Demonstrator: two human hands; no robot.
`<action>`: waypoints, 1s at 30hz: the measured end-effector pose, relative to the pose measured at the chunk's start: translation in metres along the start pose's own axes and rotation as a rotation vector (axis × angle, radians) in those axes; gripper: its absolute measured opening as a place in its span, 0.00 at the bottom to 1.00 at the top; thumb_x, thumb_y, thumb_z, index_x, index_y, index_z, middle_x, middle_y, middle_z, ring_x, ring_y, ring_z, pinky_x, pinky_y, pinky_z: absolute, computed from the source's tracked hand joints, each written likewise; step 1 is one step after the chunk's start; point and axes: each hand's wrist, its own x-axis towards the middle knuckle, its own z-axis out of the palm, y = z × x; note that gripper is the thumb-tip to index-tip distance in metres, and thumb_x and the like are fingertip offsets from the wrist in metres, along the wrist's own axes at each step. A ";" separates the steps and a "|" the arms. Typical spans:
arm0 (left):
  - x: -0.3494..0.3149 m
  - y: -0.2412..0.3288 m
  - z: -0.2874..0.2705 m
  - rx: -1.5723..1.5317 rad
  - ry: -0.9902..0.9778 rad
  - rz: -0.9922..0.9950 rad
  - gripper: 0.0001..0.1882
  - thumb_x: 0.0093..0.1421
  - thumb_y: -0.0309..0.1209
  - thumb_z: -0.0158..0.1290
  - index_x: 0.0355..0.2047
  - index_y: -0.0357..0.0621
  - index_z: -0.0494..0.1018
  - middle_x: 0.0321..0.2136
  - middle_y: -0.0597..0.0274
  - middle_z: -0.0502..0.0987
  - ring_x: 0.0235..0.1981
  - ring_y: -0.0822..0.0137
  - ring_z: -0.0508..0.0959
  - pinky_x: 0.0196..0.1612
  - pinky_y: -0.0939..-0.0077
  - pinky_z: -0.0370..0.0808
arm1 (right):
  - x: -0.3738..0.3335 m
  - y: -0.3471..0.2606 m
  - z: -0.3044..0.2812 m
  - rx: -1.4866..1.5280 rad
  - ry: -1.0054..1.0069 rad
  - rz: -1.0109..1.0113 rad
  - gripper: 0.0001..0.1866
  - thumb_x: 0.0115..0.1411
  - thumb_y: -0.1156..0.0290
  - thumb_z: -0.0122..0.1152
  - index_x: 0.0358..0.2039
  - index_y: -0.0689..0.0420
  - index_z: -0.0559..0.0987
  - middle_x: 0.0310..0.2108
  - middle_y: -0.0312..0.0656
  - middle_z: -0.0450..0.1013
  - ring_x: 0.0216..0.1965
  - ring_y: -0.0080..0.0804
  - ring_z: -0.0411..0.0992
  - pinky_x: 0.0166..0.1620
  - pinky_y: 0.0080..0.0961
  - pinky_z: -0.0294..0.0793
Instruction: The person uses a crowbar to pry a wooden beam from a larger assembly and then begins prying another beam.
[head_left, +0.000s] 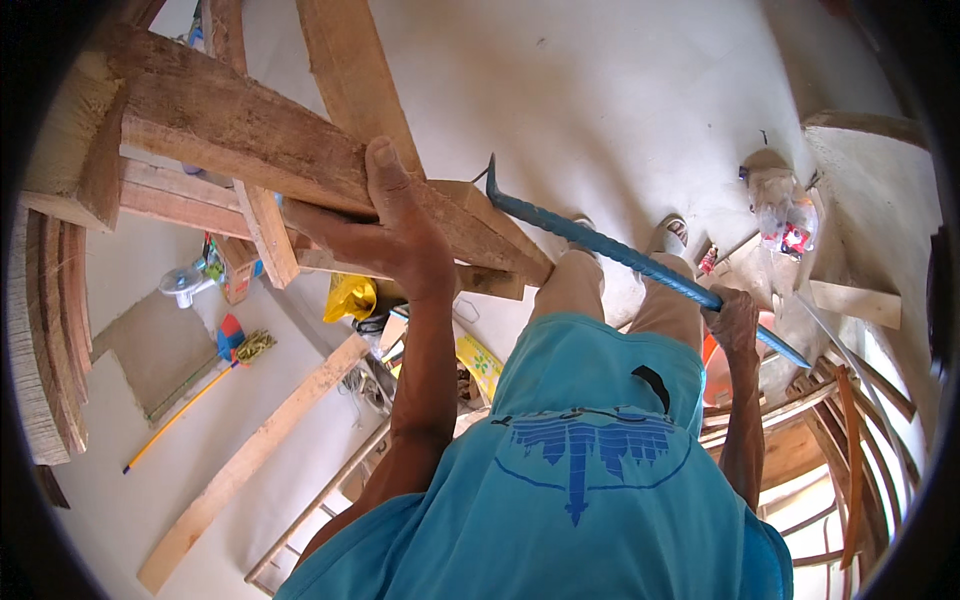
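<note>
A thick wooden beam (240, 135) runs from the upper left toward my knees, part of a rough timber frame. My left hand (405, 235) is closed round its lower edge, thumb up on the near face and fingers underneath, partly hidden. My right hand (735, 325) grips a long blue crowbar (610, 247) near its flat lower end. The bar slants up and leftward across my legs. Its hooked tip (492, 180) stands beside the beam's side, seemingly apart from it. Another upright timber (360, 80) meets the beam just beyond my left hand.
A long plank (250, 465) and a yellow-handled broom (185, 415) lie at the left. Nearby are a white fan (185, 285) and a yellow bag (350, 298). Behind my right arm are an orange bucket (716, 372) and stacked lumber (850, 440). A clear plastic bag (785, 215) is at the right.
</note>
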 end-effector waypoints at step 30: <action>0.003 -0.020 0.000 0.145 -0.002 0.122 0.34 0.59 0.42 0.58 0.56 0.32 0.56 0.45 0.44 0.68 0.45 0.55 0.79 0.42 0.70 0.85 | -0.125 -0.100 -0.014 -0.018 0.064 0.445 0.08 0.45 0.68 0.66 0.22 0.56 0.76 0.19 0.51 0.72 0.26 0.56 0.74 0.31 0.47 0.70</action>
